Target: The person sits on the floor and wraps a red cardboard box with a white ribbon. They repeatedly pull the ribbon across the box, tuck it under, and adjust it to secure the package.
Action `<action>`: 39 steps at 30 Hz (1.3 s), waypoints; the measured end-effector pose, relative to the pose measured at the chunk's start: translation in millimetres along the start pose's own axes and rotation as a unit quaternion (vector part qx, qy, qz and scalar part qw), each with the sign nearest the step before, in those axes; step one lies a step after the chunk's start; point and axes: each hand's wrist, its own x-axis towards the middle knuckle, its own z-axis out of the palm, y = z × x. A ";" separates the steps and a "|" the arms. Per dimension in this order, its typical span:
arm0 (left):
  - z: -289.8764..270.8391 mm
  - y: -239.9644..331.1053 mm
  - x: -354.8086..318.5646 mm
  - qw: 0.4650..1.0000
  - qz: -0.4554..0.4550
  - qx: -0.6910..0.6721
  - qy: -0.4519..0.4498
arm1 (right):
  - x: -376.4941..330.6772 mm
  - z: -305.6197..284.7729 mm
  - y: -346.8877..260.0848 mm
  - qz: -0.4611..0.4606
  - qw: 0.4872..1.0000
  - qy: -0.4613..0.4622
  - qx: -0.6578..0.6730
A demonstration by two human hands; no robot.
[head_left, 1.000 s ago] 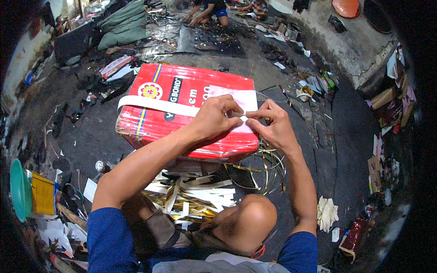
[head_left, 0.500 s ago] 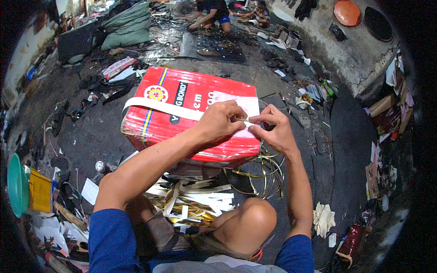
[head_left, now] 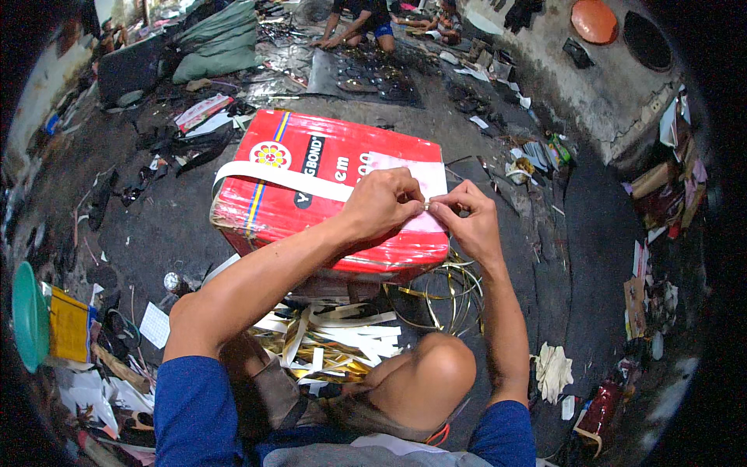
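A big red box [head_left: 311,183] wrapped in clear film lies on the dark floor in front of me, with a white strip [head_left: 272,177] running across its top. My left hand [head_left: 381,204] and my right hand [head_left: 465,218] meet over the box's near right part. Both pinch a thin gold strip [head_left: 426,205] between thumb and fingertips. Thin gold strips [head_left: 443,292] loop down beside the box under my right forearm.
Cut white and gold strips [head_left: 334,338] pile up by my bent knee [head_left: 424,373]. A green basin [head_left: 29,315] and a yellow packet [head_left: 68,325] sit at the left. Scraps and tools litter the floor. Another person [head_left: 366,19] sits at the far top.
My hands stayed together on the box's near right part, working the small strip between the fingertips. The view shifted slightly.
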 end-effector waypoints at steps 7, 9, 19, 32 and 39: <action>4.4 -0.4 5.4 0.999 -0.016 0.026 0.017 | -5.0 30.2 9.6 0.150 0.951 0.073 0.259; 2.5 -0.7 9.8 0.998 -0.030 0.048 -0.004 | -1.0 32.6 2.0 0.208 0.908 0.080 0.355; -3.3 -10.7 34.2 0.994 0.063 0.014 -0.087 | -14.1 30.2 4.2 0.201 0.927 0.102 0.300; 26.6 -3.5 31.5 0.993 0.073 -0.083 -0.041 | -33.9 42.0 25.3 0.290 0.741 0.073 0.601; 25.4 -1.0 32.0 0.994 0.079 -0.075 -0.027 | -1.3 12.0 16.9 0.303 0.879 0.037 0.367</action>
